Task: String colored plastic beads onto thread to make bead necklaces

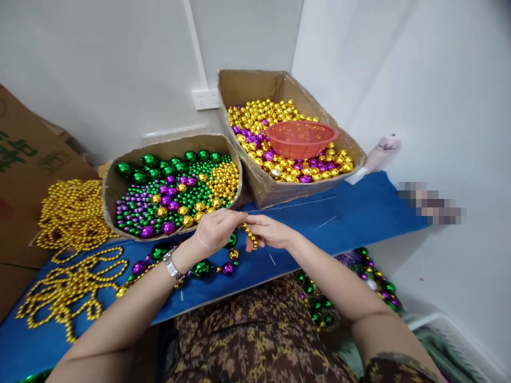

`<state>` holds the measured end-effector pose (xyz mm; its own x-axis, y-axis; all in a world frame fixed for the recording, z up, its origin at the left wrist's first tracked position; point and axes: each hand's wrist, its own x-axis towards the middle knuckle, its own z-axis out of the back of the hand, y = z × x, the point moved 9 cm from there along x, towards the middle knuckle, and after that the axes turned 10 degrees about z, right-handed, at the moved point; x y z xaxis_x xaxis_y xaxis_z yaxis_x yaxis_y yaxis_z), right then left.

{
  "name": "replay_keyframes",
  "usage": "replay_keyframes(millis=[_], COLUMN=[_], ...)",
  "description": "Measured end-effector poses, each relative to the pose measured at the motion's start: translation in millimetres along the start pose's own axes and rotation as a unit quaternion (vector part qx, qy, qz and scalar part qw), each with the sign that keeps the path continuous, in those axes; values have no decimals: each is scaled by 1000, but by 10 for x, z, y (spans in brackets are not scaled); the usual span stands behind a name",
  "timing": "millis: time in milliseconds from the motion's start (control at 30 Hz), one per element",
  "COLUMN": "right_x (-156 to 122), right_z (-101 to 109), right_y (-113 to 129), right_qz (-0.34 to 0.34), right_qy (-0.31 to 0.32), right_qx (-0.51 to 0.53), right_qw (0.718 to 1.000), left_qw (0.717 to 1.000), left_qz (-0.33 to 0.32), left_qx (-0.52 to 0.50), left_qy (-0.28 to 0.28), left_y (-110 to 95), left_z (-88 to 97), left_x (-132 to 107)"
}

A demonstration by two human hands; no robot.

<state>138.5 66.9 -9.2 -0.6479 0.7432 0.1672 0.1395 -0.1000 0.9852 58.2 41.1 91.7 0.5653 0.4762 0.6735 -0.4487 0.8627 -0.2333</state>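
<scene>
My left hand [215, 230], with a metal watch [172, 266] on its wrist, is closed in a pinch over the front of the blue table. What lies between its fingertips is hidden. Facing it, my right hand [272, 232] has its fingers closed round a short strand of small gold beads [253, 240], and the fingertips of both hands nearly meet. Below my hands a garland of mixed beads rests on the cloth, with a big green bead [202, 267], a purple bead [228, 268] and a gold bead [233, 254] showing. My left forearm covers part of it.
Loose green, purple and gold beads fill a low carton [109, 205]. Behind it, a taller carton [279, 192] holds gold and purple beads and a red plastic basket [301, 139]. Gold bead chains [67, 282] lie at left on the blue cloth [359, 213]. More garlands [319, 303] hang lower right.
</scene>
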Motion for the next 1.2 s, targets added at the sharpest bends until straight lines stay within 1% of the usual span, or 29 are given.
replay_keyframes(millis=[33, 67, 100, 133, 167, 200, 233, 267, 300, 333, 367, 400, 433, 467, 500, 533, 567, 600, 633, 667, 733, 767, 800, 867, 933, 967, 1033, 1133, 1200], right_x=[-7, -16, -31, -59, -104, -159, -213, -259, -292, -313, -326, -336, -344, -350, -349, -343, -334, -321, -294, -246, -130, -88, -62, -45, -48, -50, -58, -98, -129], right_z=[0, 39, 101, 168, 216, 226, 191, 124, 37, -60, -156, -236, -287, -294, -247, -150, -21, 111, 221, 287, 281, 230, 160, 15, -95, -111, -67, 74, 119], right_y=[24, 80, 169, 284, 411, 531, 624, 681, 703, 696, 668, 632, 605, 606, 639, 692, 741, 758, 727, 642, 375, 237, 117, -37, -85, -80, -35, 73, 124], right_qz=[8, 26, 50, 78, 103, 121, 133, 137, 136, 131, 125, 119, 113, 112, 116, 123, 131, 134, 131, 119, 78, 53, 31, 2, -4, 0, 13, 32, 33], right_qy=[5, -8, -34, -72, -113, -147, -167, -172, -161, -135, -98, -58, -23, -8, -19, -54, -103, -149, -179, -184, -143, -115, -88, -44, -16, -17, -51, -123, -137], right_qx=[-22, -71, -145, -236, -332, -422, -498, -557, -598, -626, -638, -637, -623, -599, -571, -539, -503, -463, -415, -357, -210, -133, -63, 40, 89, 97, 82, 10, -39], right_qw=[1000, 997, 988, 966, 931, 886, 840, 801, 773, 757, 753, 760, 774, 793, 813, 832, 848, 864, 882, 908, 964, 983, 994, 998, 996, 995, 995, 992, 989], left_qw=[1000, 1000, 999, 997, 989, 975, 950, 916, 877, 842, 816, 803, 803, 813, 830, 848, 867, 885, 902, 918, 946, 958, 967, 979, 984, 986, 987, 988, 987], left_qz=[1, 13, 38, 77, 128, 188, 251, 311, 361, 398, 421, 432, 432, 422, 405, 386, 364, 339, 312, 283, 224, 196, 170, 130, 114, 115, 126, 142, 148], left_qx=[6, 4, -7, -29, -65, -115, -178, -244, -306, -356, -389, -405, -406, -396, -378, -356, -333, -311, -290, -269, -224, -201, -182, -154, -134, -122, -96, -67, -50], left_qy=[3, 6, 7, 11, 22, 38, 55, 68, 75, 75, 69, 64, 62, 64, 66, 68, 69, 69, 69, 68, 62, 56, 48, 31, 24, 21, 13, 13, 29], left_y=[15, 39, 73, 125, 194, 274, 356, 429, 487, 529, 555, 569, 567, 549, 517, 476, 427, 374, 316, 260, 163, 126, 97, 62, 60, 70, 104, 175, 236], left_z=[-20, -31, -30, -31, -45, -78, -129, -192, -254, -303, -333, -346, -343, -326, -298, -262, -222, -181, -142, -109, -55, -37, -23, -15, -39, -52, -67, -91, -130], left_x=[-23, -35, -37, -31, -26, -30, -49, -81, -122, -160, -188, -205, -208, -199, -180, -155, -125, -91, -56, -22, 30, 45, 52, 43, 19, 6, -16, -52, -89])
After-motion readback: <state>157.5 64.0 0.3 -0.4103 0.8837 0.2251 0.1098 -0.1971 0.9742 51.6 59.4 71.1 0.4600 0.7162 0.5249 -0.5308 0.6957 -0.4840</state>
